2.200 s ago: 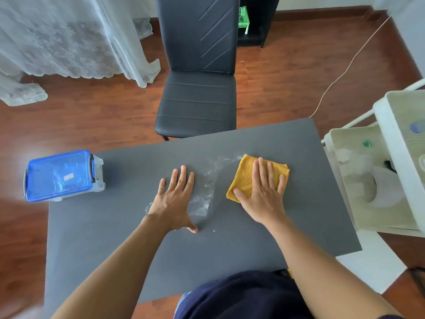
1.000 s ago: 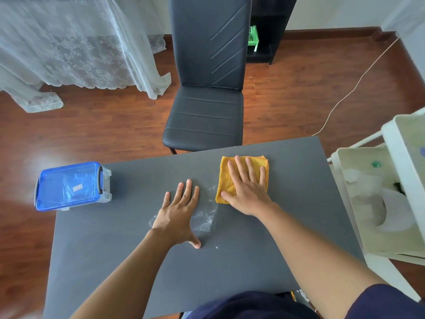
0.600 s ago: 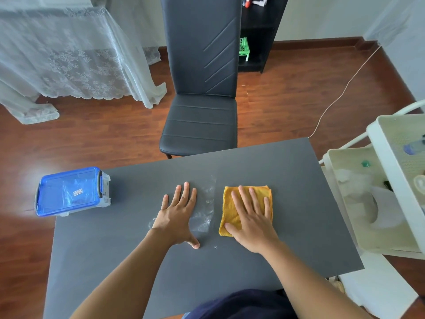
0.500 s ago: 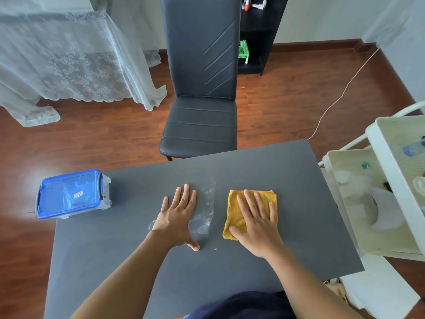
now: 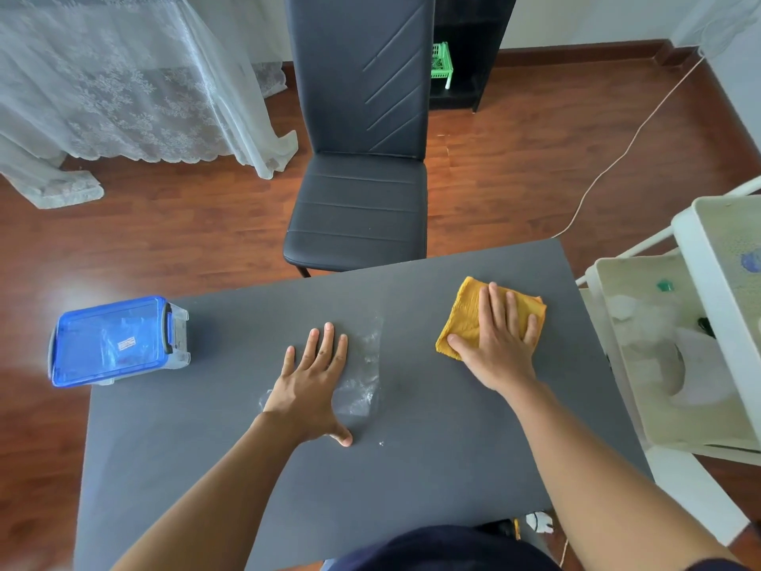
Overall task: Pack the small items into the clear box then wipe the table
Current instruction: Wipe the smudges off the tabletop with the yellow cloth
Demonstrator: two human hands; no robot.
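A folded yellow cloth [image 5: 465, 319] lies near the far right of the dark grey table [image 5: 412, 467]. My right hand [image 5: 498, 344] presses flat on it with straight fingers. My left hand [image 5: 313, 385] rests flat on the table's middle, fingers spread, partly on a crumpled clear plastic sheet [image 5: 362, 381]. The clear box with a blue lid [image 5: 115, 342] stands closed at the table's far left corner, overhanging the edge.
A black chair [image 5: 358, 191] stands behind the table's far edge. A white tiered cart [image 5: 667, 356] with trays is close to the table's right side. A cable [image 5: 617, 150] runs over the wooden floor. A lace curtain [image 5: 123, 84] hangs at the back left.
My right hand has slid the yellow cloth from beside the plastic sheet to the right, toward the far right corner. My left hand has stayed in place.
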